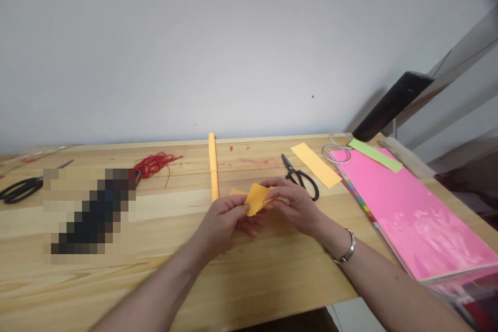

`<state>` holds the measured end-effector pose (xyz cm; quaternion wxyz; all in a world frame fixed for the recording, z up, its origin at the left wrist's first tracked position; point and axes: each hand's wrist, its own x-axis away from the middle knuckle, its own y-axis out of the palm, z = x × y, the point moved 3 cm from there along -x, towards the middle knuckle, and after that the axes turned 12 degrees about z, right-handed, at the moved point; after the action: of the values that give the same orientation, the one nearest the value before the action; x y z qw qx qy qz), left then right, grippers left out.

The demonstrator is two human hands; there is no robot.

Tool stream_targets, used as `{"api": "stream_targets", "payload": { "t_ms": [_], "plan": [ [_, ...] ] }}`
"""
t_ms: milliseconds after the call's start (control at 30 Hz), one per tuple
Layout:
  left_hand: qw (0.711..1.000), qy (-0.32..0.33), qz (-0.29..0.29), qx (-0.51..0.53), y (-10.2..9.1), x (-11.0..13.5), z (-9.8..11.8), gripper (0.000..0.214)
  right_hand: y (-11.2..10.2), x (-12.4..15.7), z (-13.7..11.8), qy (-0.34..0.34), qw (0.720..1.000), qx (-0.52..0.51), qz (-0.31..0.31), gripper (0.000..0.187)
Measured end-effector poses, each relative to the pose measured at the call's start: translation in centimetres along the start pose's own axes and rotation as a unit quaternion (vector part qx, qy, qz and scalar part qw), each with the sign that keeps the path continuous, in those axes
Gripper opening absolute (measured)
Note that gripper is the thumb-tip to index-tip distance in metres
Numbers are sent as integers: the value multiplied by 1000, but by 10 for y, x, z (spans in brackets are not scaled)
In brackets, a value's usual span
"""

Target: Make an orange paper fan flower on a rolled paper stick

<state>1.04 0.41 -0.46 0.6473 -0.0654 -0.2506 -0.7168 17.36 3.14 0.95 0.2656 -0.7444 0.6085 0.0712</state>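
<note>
Both my hands hold one small piece of orange paper (257, 197) just above the wooden table (249, 270). My left hand (226, 220) pinches its left lower edge between thumb and fingers. My right hand (293, 202), with a metal bracelet (347, 251) on the wrist, grips its right side with curled fingers. The paper looks folded or bent. A narrow orange roll or strip (212, 166) lies just behind the hands, pointing away from me. Black scissors (300, 177) lie right behind my right hand.
A flat orange paper strip (316, 164) and a pink sheet stack (408, 212) with a green strip (375, 155) lie at the right. Metal-handled scissors (336, 149) sit by the pink stack. Red thread (155, 163) and other black scissors (23, 187) lie left. A blurred patch covers part of the table's left side.
</note>
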Motion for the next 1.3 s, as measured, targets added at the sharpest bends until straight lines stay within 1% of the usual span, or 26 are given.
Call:
{"api": "stream_targets", "payload": {
  "t_ms": [67, 167, 233, 333, 600, 700, 800, 867, 933, 1000, 1067, 1133, 1300],
  "plan": [
    [1000, 3, -19, -7, 1, 0, -2, 24, 1, 0, 2, 27, 999, -16, 17, 5],
    [999, 11, -52, -9, 2, 2, -4, 26, 2, 0, 6, 77, 996, -31, 33, 10],
    [997, 19, -68, -15, 3, 3, -5, 26, 2, 0, 8, 99, 994, -38, 39, 12],
    [997, 24, -75, -21, 3, 3, -6, 26, 2, 0, 9, 110, 992, -35, 48, 15],
    [996, 18, -87, -34, 4, 2, -6, 27, 3, 1, 12, 145, 989, -8, 38, 15],
    [995, 23, -81, -57, 7, 3, -4, 26, 4, 2, 14, 153, 988, 6, 35, 16],
    [993, 35, -76, -83, 9, 5, -2, 24, 4, 2, 13, 139, 989, 25, 36, 17],
    [990, 55, -67, -113, 10, 6, -2, 23, 4, 2, 12, 130, 990, 41, 35, 17],
    [980, 91, -40, -174, 9, 6, -3, 21, 4, 2, 10, 125, 990, 58, 36, 18],
    [961, 125, 0, -246, 8, 6, -3, 20, 6, 2, 8, 121, 990, 69, 37, 19],
    [947, 140, 29, -287, 8, 6, -3, 21, 7, 3, 5, 118, 990, 66, 39, 19],
    [948, 139, 36, -283, 9, 6, -4, 21, 8, 3, 4, 120, 990, 56, 43, 21],
    [967, 119, 9, -227, 11, 6, -7, 26, 8, 3, 4, 133, 989, 43, 54, 22]
  ]
}}
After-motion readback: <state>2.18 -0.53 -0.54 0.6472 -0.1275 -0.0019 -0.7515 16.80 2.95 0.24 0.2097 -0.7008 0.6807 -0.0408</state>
